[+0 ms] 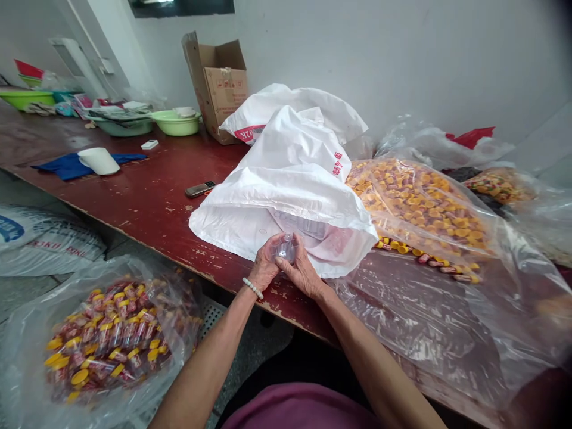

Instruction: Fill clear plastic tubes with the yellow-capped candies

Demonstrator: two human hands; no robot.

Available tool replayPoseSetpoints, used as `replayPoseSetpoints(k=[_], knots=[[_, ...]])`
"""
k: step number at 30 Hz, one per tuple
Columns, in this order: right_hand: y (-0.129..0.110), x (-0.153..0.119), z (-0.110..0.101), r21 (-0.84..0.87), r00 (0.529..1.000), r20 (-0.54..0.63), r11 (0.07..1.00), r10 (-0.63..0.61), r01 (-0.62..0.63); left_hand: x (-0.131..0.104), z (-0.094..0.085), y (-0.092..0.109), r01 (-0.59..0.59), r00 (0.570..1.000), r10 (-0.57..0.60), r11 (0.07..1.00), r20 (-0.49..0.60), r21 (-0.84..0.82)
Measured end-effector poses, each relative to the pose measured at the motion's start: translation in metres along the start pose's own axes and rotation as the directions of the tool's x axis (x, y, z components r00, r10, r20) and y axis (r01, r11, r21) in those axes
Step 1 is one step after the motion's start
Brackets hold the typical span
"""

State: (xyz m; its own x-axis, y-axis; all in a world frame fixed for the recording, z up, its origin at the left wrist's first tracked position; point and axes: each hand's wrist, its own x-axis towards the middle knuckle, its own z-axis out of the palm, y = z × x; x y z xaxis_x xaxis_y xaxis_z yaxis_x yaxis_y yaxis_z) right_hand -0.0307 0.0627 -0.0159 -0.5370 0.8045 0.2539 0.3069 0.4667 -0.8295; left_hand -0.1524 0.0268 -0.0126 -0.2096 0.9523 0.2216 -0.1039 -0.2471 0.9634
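Both my hands meet at the front edge of the red table [147,196]. My left hand [264,263] and my right hand [300,269] together grip a small clear plastic bottle [286,248] between their fingers. A bead bracelet circles my left wrist. Just behind the hands lies a white plastic bag [286,190] with its mouth open toward me, and clear bottles show inside it. To the right, a clear bag of yellow caps [420,199] rests on the table, with several loose capped bottles [429,259] at its near edge.
A clear bag of finished yellow-capped bottles [102,339] sits on the floor at lower left. A phone [200,189], a white cup [99,161] on blue cloth, green basins [176,123] and a cardboard box [218,83] stand farther back. Clear plastic sheeting [429,322] covers the table's right.
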Motion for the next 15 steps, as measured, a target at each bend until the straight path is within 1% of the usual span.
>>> replayPoseSetpoints(k=[2, 4, 6, 9, 13, 15], knots=[[-0.003, -0.006, -0.006, -0.078, 0.999, 0.033, 0.997, -0.012, 0.015, 0.003, 0.001, -0.003, 0.002, 0.999, 0.002, 0.996, -0.048, 0.089], [-0.006, -0.013, -0.012, -0.105, 0.998, 0.059, 0.994, -0.022, 0.029, 0.005, 0.002, -0.005, 0.005, 0.998, 0.008, 0.979, -0.061, 0.202], [-0.007, -0.019, -0.015, -0.089, 0.996, 0.088, 0.996, -0.011, 0.019, 0.006, 0.003, -0.005, -0.037, 0.997, 0.052, 0.962, -0.051, 0.270], [-0.006, -0.024, -0.017, -0.056, 0.994, 0.110, 0.998, -0.012, 0.018, 0.004, 0.006, 0.000, -0.093, 0.993, 0.109, 0.948, -0.036, 0.305], [-0.005, -0.027, -0.017, -0.073, 0.996, 0.047, 0.994, -0.073, 0.076, 0.001, 0.008, 0.006, -0.089, 0.991, 0.120, 0.912, -0.053, 0.399], [-0.008, -0.027, -0.018, -0.062, 0.994, -0.001, 0.992, -0.111, 0.111, 0.000, 0.008, 0.007, -0.094, 0.988, 0.136, 0.907, -0.074, 0.411]])
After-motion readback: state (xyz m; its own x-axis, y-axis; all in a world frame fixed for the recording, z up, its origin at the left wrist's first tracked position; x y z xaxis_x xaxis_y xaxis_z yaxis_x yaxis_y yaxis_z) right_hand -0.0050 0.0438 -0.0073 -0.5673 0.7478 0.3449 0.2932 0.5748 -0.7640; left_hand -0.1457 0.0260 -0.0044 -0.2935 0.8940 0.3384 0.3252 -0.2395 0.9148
